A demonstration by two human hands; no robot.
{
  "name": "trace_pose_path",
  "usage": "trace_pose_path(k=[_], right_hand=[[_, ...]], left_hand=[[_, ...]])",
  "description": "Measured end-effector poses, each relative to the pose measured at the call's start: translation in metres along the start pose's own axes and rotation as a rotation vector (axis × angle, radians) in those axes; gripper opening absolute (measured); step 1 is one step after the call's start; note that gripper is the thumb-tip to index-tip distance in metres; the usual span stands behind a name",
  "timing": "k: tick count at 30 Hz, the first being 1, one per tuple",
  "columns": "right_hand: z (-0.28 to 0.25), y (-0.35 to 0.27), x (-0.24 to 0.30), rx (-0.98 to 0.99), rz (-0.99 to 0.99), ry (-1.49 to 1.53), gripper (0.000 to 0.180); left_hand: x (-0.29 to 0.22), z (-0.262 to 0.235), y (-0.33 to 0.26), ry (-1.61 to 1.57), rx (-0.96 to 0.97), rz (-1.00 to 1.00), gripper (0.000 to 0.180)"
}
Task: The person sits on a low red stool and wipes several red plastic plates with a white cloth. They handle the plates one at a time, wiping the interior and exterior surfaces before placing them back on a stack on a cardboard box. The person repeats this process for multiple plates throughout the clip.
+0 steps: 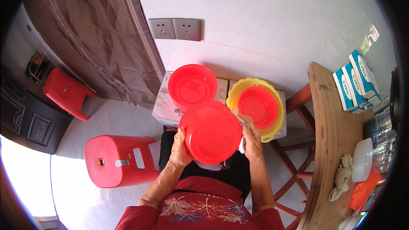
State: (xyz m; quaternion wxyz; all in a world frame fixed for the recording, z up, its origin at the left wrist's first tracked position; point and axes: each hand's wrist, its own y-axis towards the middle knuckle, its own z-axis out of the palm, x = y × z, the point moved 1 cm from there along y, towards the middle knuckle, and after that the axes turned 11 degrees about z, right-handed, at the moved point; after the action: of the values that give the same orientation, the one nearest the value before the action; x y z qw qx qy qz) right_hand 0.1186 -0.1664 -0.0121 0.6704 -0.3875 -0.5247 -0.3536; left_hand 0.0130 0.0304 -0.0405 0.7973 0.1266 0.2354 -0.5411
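A round red plastic basin [208, 132] is held up over my lap, its smooth face turned toward me. My left hand [180, 148] grips its left edge, with the thumb on the near side. On the opposite edge, my right hand [251, 139] presses a crumpled white cloth [242, 144] against the rim. Just beyond stands another red basin [192, 86] on a printed cardboard box [164, 107]. To its right, a yellow colander [243, 88] with a scalloped rim has a smaller red basin [258, 107] inside it.
A red plastic stool [110, 162] stands at my left, and a second red stool [64, 91] is farther back. A wooden table [319, 145] on the right carries blue-and-white boxes [358, 83], a beige rag [342, 176] and a white bowl [362, 159]. A brown curtain [93, 34] hangs at the far left.
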Motion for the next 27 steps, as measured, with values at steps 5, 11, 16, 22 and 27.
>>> trace_pose_path(k=[5, 11, 16, 22, 27], right_hand=[[0.027, -0.03, 0.0, -0.245, -0.304, -0.369, 0.049], [0.058, -0.053, 0.023, -0.4, -0.732, -1.115, 0.044], [0.069, -0.058, 0.04, -0.2, -0.863, -1.127, 0.039], [0.051, -0.003, 0.063, -0.333, -0.716, -0.888, 0.041], [0.074, -0.019, 0.062, -0.177, -0.755, -0.98, 0.046]], left_hand=[[0.0, 0.029, 0.011, -0.129, -0.082, -0.077, 0.075], [0.009, 0.042, 0.01, -0.128, -0.069, -0.057, 0.077], [0.007, 0.041, 0.005, -0.08, 0.012, -0.047, 0.077], [0.023, 0.037, -0.015, 0.036, 0.015, -0.052, 0.051], [0.017, 0.046, -0.01, 0.071, -0.002, 0.007, 0.038]])
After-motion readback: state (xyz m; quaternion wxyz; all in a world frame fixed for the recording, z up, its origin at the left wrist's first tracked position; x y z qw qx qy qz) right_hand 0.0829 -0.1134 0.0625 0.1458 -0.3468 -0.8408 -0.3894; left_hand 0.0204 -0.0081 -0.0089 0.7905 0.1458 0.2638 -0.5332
